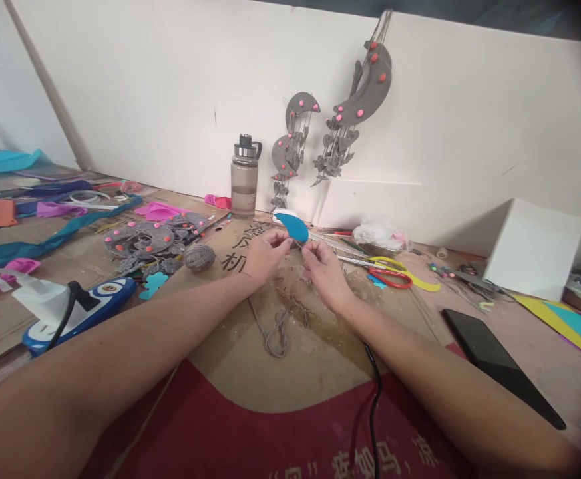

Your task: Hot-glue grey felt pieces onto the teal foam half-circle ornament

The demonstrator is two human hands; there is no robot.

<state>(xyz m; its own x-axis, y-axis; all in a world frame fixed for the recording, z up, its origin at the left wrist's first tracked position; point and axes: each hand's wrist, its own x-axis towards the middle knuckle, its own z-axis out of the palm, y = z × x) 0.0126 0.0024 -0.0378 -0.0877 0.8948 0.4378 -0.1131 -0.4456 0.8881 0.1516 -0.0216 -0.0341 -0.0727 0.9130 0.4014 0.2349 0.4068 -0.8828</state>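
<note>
A teardrop-shaped blue felt piece stands up just above my fingertips. My left hand is closed in a pinch at its lower edge. Beside it, my right hand pinches a thin strand that runs toward the left fingertips; the exact contact is partly hidden by the fingers. Below both hands, loose grey yarn lies looped on the cardboard. A ball of grey yarn sits left of my left hand.
Scissors with red and yellow handles lie to the right, near a black phone. Behind stands a water bottle. Grey moon hangings hang on the white wall. Leftward are felt moons and a blue power strip.
</note>
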